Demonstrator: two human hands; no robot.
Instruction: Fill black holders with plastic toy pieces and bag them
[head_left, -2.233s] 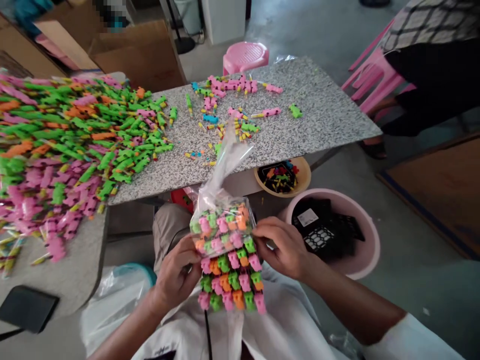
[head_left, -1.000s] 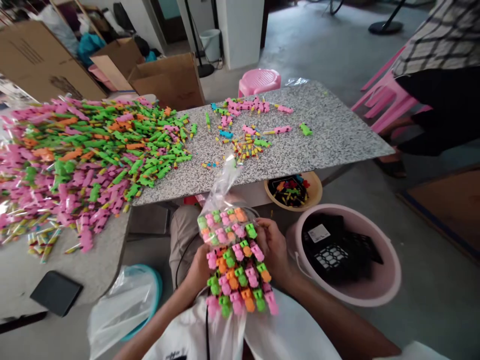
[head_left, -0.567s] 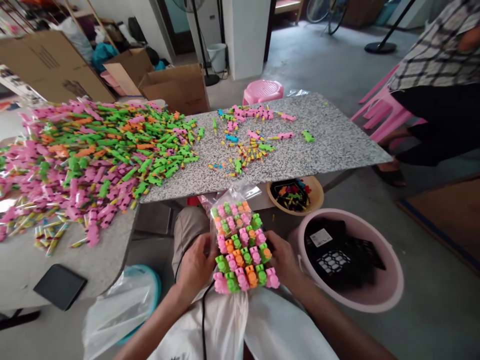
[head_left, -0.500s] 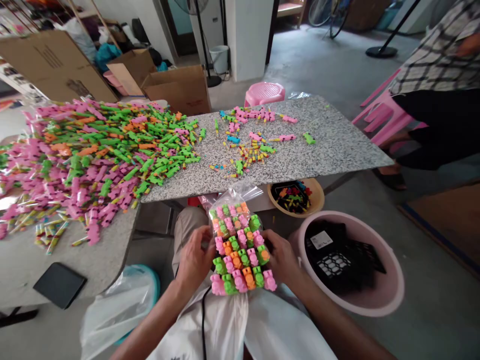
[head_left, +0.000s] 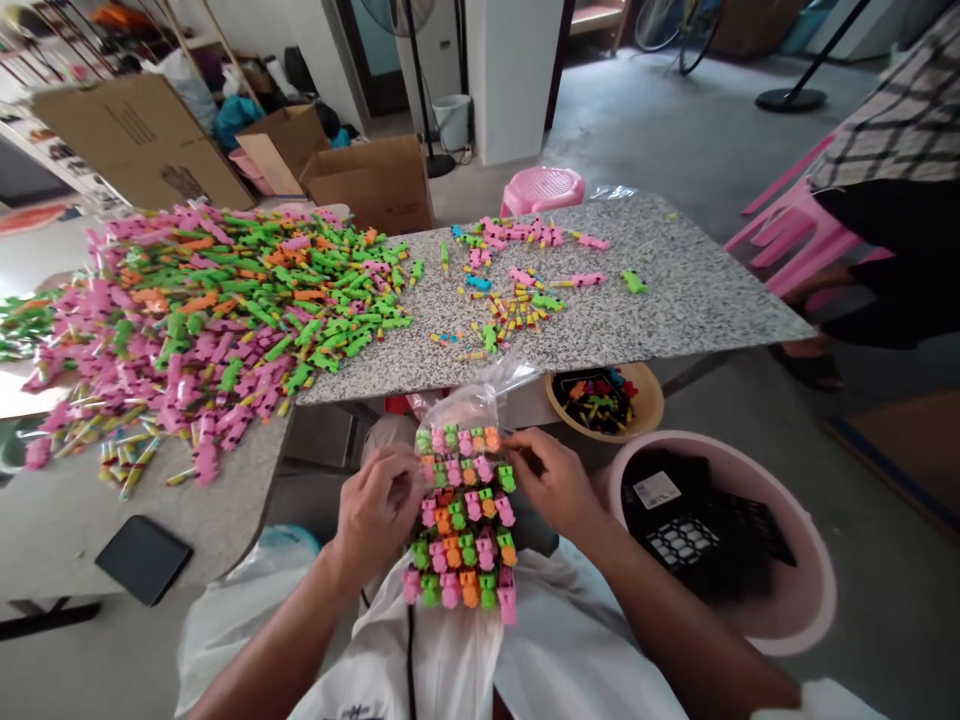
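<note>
A block of small animal-shaped toys (head_left: 469,548) in pink, green and orange stands in rows upright on my lap. Over its far rows lies a clear plastic bag (head_left: 480,392), while the near rows are uncovered. My left hand (head_left: 379,505) is at the block's left side, thumb and fingers pinched together at the bag's edge. On the opposite side my right hand (head_left: 553,482) pinches the bag's edge beside the upper rows. What carries the toys underneath is mostly hidden; dark parts show between the rows.
A large heap of similar toys (head_left: 225,320) covers the left table. Loose toys and sticks (head_left: 521,310) lie on the speckled table (head_left: 675,290) ahead. A pink tub (head_left: 821,590) with black crates and a yellow basin (head_left: 652,400) stand at right. Another person (head_left: 900,180) sits farther right.
Both hands have moved up along the block toward its far rows. The bag's edge is drawn out at the sides, and the block sits slightly lower. The view has shifted a little.
</note>
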